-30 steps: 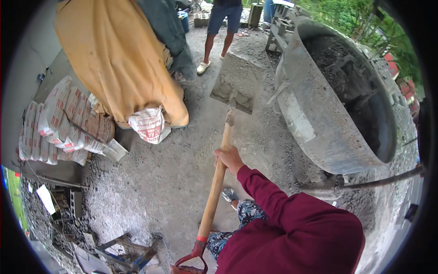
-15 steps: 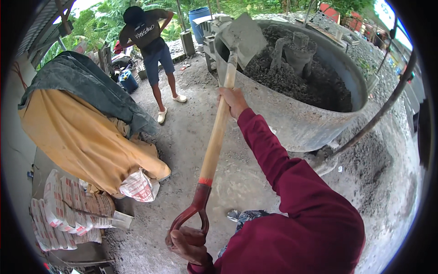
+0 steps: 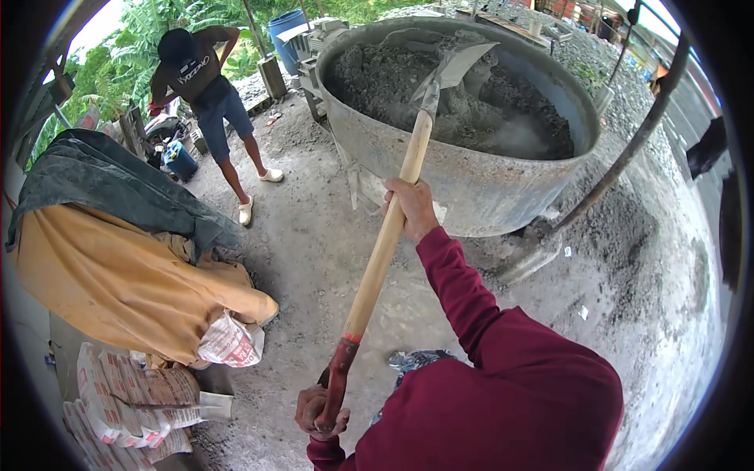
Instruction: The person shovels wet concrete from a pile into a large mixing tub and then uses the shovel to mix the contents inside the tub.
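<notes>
A shovel (image 3: 386, 243) with a pale wooden shaft slants up from the lower middle of the view. Its red D-shaped grip is in my left hand (image 3: 320, 411), fingers wrapped round it. Higher up, my right hand (image 3: 412, 206) is closed round the shaft. The blade (image 3: 462, 66), seen nearly edge-on, is over a large round metal mixing drum (image 3: 463, 180). Grey, crumbly mix (image 3: 385, 82) lies inside the drum, with a pale dusty patch to the right. The drum's central post is mostly hidden behind the blade.
At the left, orange and dark tarps (image 3: 118, 275) cover a heap, with stacked paper sacks (image 3: 129, 392) below it. Another person (image 3: 200, 94) stands beyond the tarps. A pole (image 3: 628, 149) slants past the drum's right side. A blue barrel (image 3: 289, 39) stands behind.
The shovel blade has turned over from face-up to nearly edge-on and moved inward over the drum. My left hand has rolled with the grip. The whole view has shifted to the right.
</notes>
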{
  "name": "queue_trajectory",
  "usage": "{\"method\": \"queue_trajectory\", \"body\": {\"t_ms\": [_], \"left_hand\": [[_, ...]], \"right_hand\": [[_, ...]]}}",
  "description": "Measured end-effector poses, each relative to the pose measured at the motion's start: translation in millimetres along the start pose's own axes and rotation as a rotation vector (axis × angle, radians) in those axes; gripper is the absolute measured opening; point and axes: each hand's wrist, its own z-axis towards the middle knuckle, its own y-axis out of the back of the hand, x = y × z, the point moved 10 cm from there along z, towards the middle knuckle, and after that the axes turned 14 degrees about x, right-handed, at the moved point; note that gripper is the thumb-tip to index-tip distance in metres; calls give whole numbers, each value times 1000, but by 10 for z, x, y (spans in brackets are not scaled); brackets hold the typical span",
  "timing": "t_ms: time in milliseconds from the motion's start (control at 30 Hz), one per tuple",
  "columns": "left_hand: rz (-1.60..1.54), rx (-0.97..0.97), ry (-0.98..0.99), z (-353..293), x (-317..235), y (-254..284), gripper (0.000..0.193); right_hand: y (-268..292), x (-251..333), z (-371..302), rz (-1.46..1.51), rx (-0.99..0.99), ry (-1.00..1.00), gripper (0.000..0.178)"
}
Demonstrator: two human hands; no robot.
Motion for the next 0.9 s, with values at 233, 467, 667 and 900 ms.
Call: {"method": "queue_trajectory", "body": {"t_ms": [233, 467, 667, 900], "left_hand": [[70, 137, 90, -899, 532, 5, 48], [-410, 7, 239, -1517, 1039, 364, 65], [-1194, -533, 786, -3200, 1886, 949, 59], [-868, -1117, 1469, -6043, 1686, 1916, 54]], "right_hand": [[280, -966, -458, -6, -106, -132, 12], [-722, -486, -720, -420, -68, 52, 29], [-2065, -2029, -1252, -295, 109, -169, 20], [-1676, -6119, -3122, -380, 18, -781, 17]]}}
